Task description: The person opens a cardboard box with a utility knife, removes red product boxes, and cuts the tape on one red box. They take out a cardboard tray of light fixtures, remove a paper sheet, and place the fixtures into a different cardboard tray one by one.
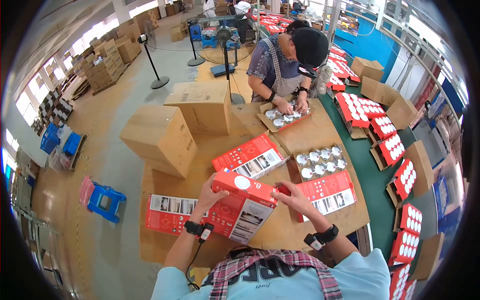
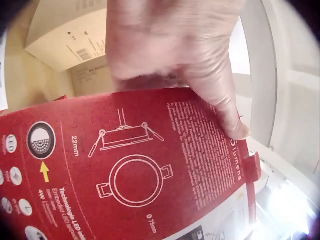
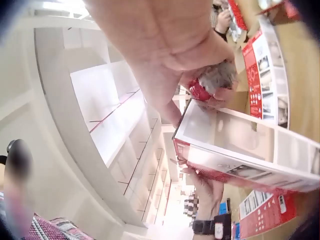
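A red printed carton of downlights (image 1: 227, 212) is held tilted above the near side of the table, between both hands. My left hand (image 1: 208, 198) grips its left end; in the left wrist view the thumb (image 2: 231, 120) lies along the printed face and the other fingers go behind the carton. At the opposite end, my right hand (image 1: 298, 200) pinches the carton's edge. The right wrist view shows that thumb (image 3: 172, 112) at the carton's corner and the fingers curled by a blurred grey and red patch, which I cannot tell apart.
Red cartons lie flat at left (image 1: 170, 215), behind (image 1: 250, 156) and at right (image 1: 332, 192). A tray of lights (image 1: 320, 164) sits at right. Two brown boxes (image 1: 160, 140) stand at back left. Another person (image 1: 285, 70) works across the table (image 1: 210, 145). A green conveyor (image 1: 367, 165) carries filled cartons.
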Available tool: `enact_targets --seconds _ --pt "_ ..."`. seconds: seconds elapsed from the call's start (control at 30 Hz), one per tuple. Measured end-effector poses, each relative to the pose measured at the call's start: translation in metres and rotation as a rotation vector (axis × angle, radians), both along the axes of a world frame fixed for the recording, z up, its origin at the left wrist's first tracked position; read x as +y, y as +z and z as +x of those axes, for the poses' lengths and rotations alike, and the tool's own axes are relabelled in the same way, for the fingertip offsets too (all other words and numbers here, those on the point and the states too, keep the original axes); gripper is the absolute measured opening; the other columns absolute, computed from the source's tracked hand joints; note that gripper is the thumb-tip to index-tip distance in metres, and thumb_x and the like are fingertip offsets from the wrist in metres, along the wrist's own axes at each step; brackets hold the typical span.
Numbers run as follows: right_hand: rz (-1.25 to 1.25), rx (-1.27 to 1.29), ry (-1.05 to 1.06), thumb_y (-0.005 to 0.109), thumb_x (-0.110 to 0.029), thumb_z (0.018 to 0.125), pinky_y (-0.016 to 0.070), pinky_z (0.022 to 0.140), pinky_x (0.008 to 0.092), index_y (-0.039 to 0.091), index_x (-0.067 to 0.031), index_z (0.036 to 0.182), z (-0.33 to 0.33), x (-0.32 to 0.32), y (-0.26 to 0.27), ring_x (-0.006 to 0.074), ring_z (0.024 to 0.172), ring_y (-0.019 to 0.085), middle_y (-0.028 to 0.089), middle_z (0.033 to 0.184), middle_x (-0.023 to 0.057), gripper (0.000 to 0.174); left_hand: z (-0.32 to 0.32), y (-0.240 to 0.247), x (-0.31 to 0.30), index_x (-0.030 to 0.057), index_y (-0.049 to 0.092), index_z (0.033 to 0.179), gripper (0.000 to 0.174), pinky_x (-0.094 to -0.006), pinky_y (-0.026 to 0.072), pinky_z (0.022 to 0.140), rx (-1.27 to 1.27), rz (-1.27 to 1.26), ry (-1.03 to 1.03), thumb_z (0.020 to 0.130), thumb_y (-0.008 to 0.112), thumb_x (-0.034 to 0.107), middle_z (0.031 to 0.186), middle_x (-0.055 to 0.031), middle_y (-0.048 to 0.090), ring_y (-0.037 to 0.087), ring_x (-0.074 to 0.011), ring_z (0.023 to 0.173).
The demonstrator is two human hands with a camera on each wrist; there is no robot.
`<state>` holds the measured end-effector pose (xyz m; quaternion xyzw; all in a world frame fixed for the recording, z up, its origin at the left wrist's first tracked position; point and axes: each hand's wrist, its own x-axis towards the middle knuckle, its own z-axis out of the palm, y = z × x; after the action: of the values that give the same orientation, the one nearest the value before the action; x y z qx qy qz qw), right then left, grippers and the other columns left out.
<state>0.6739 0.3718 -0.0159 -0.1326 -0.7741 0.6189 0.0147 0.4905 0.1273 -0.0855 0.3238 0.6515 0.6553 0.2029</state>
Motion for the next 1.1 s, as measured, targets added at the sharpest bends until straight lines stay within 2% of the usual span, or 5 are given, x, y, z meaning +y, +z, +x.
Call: enact_targets --seconds 0.03,0.23,0.43,0.57,1.1 --pt "0.029 -0.005 0.012 0.066 -0.037 0.084 0.0479 0.079 0.0318 0.057 0.0027 0.109 0.001 0.004 0.004 0.0173 0.090 0.060 0.063 0.100 0.0121 0.048 0.001 0.004 0.004 -0.0008 0.049 0.125 0.069 -0.0296 0.0470 0.087 -0.025 0.004 0.015 0.071 0.081 0.028 0.110 -0.0070 0.062 0.057 -0.0123 0.098" --pt "0.179 0.125 0.063 0.067 -0.032 0.084 0.0478 0.071 0.0280 0.060 0.0016 0.102 0.003 0.003 0.009 0.0106 0.078 0.058 0.062 0.086 0.0045 0.038 -0.001 0.061 0.006 -0.0024 0.058 0.114 0.048 -0.0278 0.0491 0.078 -0.016 -0.209 0.053 0.075 0.076 0.019 0.100 -0.0057 0.066 0.056 -0.0085 0.088" --pt "0.230 0.105 0.200 0.061 -0.041 0.085 0.0473 0.067 0.0325 0.056 0.0011 0.107 -0.009 -0.029 0.031 0.0193 0.073 0.060 0.062 0.083 0.0119 0.047 0.001 0.113 -0.005 -0.0051 0.060 0.109 0.062 -0.0273 0.0486 0.075 0.169 -0.355 -0.061 0.073 0.077 0.042 0.094 -0.0059 0.066 0.058 -0.0090 0.084" --pt "0.199 0.078 0.279 0.063 -0.047 0.081 0.0489 0.076 0.0402 0.054 0.0024 0.111 -0.010 -0.051 0.019 0.0326 0.087 0.064 0.064 0.097 0.0227 0.059 0.008 0.112 -0.023 -0.0051 0.060 0.108 0.075 -0.0287 0.0488 0.074 0.167 -0.413 -0.156 0.070 0.073 0.058 0.093 -0.0071 0.066 0.059 -0.0107 0.084" --pt "0.004 0.015 0.443 0.070 -0.054 0.075 0.0484 0.081 0.0380 0.051 0.0039 0.115 0.020 -0.093 -0.034 0.0280 0.092 0.061 0.061 0.095 0.0188 0.073 0.043 0.064 -0.070 -0.0028 0.062 0.109 0.087 -0.0303 0.0488 0.076 0.089 -0.605 -0.156 0.066 0.066 0.073 0.090 -0.0080 0.066 0.060 -0.0124 0.084"
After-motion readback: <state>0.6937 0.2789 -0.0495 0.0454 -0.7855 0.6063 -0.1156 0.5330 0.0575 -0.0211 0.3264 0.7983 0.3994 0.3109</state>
